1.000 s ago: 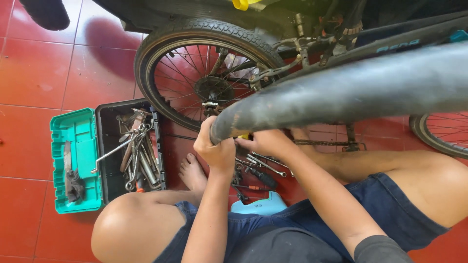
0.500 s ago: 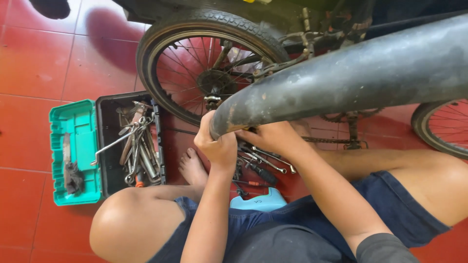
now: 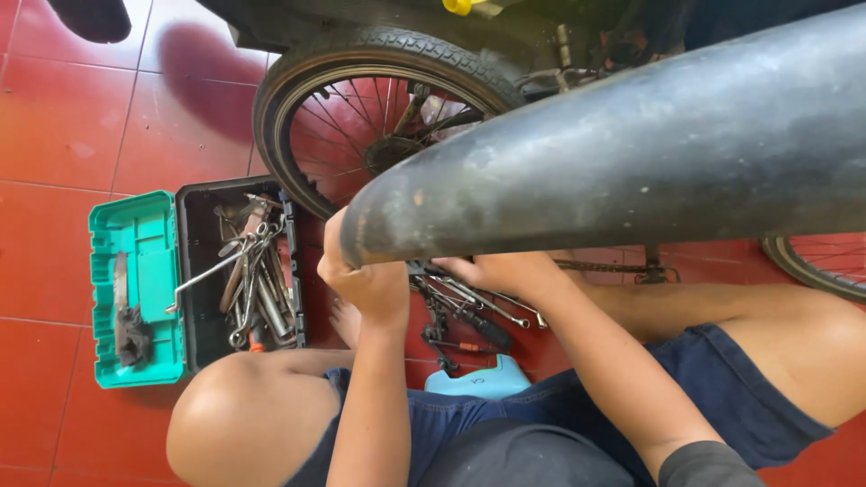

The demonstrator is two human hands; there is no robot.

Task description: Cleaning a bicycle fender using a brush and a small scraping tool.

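Observation:
A thick black rubber inner tube (image 3: 631, 171) runs across the view from the right down to its end at centre. My left hand (image 3: 365, 280) is clenched around that end of the tube. My right hand (image 3: 505, 271) sits just under the tube, its fingers partly hidden behind it; what it grips cannot be told. Behind the tube stands a bicycle wheel (image 3: 361, 99) with tyre and spokes.
An open toolbox (image 3: 194, 289) with a teal lid and several wrenches lies on the red tiled floor at left. More tools (image 3: 465, 311) lie under my hands. My bare knees are at lower left and right. A second wheel (image 3: 821, 266) shows at far right.
The camera has moved closer and the tube now fills more of the view. Both hands have stayed at the tube's end.

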